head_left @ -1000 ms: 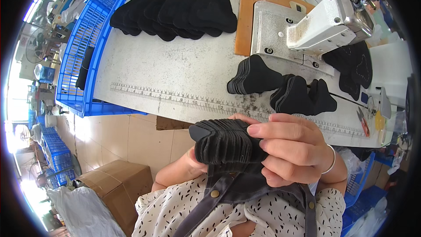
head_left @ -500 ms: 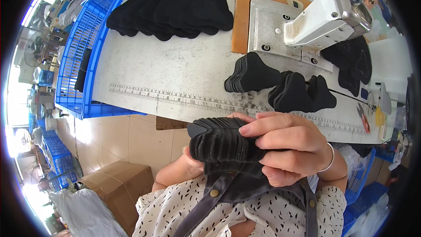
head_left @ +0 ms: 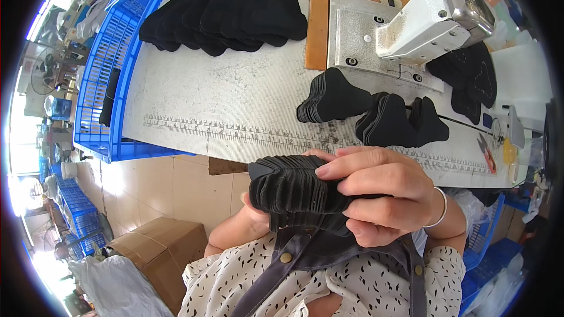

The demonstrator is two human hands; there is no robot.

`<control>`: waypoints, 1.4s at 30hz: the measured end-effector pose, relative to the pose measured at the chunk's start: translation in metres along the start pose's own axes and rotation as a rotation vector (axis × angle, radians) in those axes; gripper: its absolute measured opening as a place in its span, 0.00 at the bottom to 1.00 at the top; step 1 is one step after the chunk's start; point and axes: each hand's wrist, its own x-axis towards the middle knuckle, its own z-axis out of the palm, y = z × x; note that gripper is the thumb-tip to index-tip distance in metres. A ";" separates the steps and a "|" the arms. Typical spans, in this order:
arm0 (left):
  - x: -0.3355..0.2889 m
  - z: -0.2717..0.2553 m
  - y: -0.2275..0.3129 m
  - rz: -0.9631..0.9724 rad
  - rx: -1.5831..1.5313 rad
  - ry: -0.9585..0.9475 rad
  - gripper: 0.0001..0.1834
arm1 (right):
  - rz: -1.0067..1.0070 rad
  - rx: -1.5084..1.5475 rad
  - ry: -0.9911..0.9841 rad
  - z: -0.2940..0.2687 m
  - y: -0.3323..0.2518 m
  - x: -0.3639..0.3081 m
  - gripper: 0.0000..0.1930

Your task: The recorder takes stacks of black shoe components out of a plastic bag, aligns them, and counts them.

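A thick stack of black cut fabric pieces (head_left: 294, 191) is held in front of my chest, just off the table's near edge. My left hand (head_left: 257, 208) grips its left side from behind and below, with most of the fingers hidden by the stack. My right hand (head_left: 385, 191) is closed on the right end, its fingers bent over the layered edges. Beyond it on the table lie more small stacks of black pieces: one (head_left: 332, 97) at the left and another pair (head_left: 390, 122) beside it.
A white sewing machine (head_left: 420, 23) stands at the back right. Larger black pieces (head_left: 229, 17) overlap in a row at the back left, beside a blue basket (head_left: 97, 91). Red-handled snips (head_left: 487, 155) lie at the table's right. A cardboard box (head_left: 158, 249) sits on the floor.
The view has shifted slightly, so the table things appear a little farther left. Both hands keep hold of the stack, with only slight movement of the right fingers.
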 end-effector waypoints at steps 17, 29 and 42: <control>0.000 -0.001 0.001 0.060 0.034 -0.034 0.69 | -0.039 0.002 0.061 0.003 0.002 0.004 0.07; 0.004 -0.006 -0.003 0.123 -0.094 -0.206 0.71 | -0.014 0.007 0.041 0.001 0.001 0.006 0.08; 0.002 -0.007 -0.003 0.019 -0.021 -0.010 0.63 | 0.014 -0.013 0.010 0.001 0.001 0.000 0.04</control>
